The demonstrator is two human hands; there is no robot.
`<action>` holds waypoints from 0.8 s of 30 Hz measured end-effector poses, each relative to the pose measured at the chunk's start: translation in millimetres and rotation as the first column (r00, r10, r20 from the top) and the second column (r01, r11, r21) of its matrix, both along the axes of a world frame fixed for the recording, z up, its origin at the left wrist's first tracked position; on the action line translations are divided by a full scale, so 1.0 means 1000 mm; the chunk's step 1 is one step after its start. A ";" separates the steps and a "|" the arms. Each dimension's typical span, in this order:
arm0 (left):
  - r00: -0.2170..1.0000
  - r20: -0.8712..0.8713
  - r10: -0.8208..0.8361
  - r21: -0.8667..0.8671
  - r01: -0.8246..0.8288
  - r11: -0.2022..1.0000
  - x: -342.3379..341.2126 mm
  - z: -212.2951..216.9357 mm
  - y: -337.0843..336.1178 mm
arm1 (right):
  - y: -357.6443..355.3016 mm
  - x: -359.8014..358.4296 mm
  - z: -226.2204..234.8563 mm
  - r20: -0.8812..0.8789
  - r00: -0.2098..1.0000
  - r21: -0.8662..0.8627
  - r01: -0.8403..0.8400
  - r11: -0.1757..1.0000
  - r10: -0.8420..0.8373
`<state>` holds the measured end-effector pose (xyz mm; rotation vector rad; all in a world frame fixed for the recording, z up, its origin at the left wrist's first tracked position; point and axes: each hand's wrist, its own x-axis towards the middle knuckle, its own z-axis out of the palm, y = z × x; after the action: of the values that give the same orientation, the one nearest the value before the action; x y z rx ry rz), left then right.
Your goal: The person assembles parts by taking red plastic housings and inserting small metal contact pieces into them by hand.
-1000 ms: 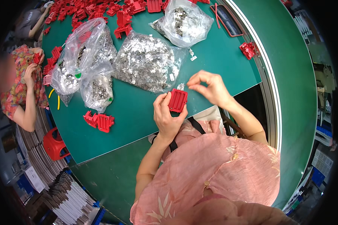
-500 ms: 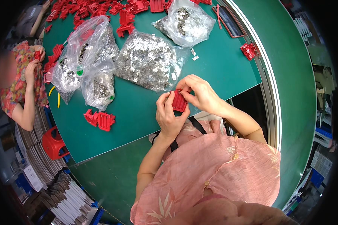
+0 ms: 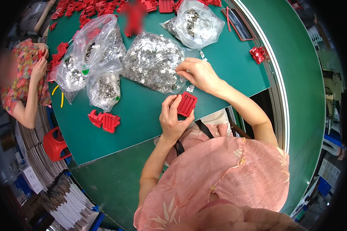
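A ribbed red plastic case [image 3: 187, 104] is held by its left side and lower edge in my left hand [image 3: 172, 117], just over the near edge of the table. Above it, my right hand [image 3: 199, 75] is at the right edge of a clear bag of small metal clips [image 3: 152, 61]. Its thumb and fingertips are pinched together; whatever may be between them is too small to make out. A loose metal clip [image 3: 190, 88] lies on the table between the case and my right hand.
More clear bags [image 3: 100, 57] and a further bag [image 3: 199, 24] stand on the green table [image 3: 142, 115]. Red plastic parts [image 3: 111, 122] lie at left, with many more along the far edge. A phone [image 3: 238, 24] sits at upper right. Across at left, a person holds a red part.
My right hand has left the red case and moved up to the bag of clips. The left hand keeps holding the case, with its ribbed face now uncovered.
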<state>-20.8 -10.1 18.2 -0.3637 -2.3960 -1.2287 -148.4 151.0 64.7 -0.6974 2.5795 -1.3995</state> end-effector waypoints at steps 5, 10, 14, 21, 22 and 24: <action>1.000 0.015 -0.006 0.007 0.006 1.000 -0.001 0.000 -0.001 | -0.019 -0.007 -0.031 -0.400 0.916 0.330 0.107 0.938 0.036; 1.000 0.010 -0.017 -0.001 0.017 1.000 -0.002 0.001 -0.002 | -0.022 -0.006 -0.029 -0.422 0.905 0.339 0.102 0.935 0.054; 1.000 -0.002 -0.019 -0.011 0.019 1.000 -0.002 0.001 -0.002 | -0.020 -0.008 -0.031 -0.460 0.883 0.311 0.062 0.948 0.093; 1.000 0.016 0.019 -0.016 -0.019 1.000 0.000 0.002 -0.001 | 0.011 0.004 0.006 -0.035 0.999 -0.001 -0.010 1.000 0.010; 0.999 0.020 0.025 -0.016 -0.025 1.000 0.000 0.003 0.000 | 0.019 0.011 0.016 0.091 0.996 -0.061 0.011 0.998 -0.005; 0.999 0.013 0.045 -0.014 -0.045 0.999 0.000 0.001 0.002 | 0.035 0.027 0.015 0.171 0.985 -0.112 -0.002 0.994 0.022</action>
<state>-20.8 -8.4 19.2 -0.3052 -2.4119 -1.1997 -121.7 185.5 80.1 -0.5769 2.3770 -1.5374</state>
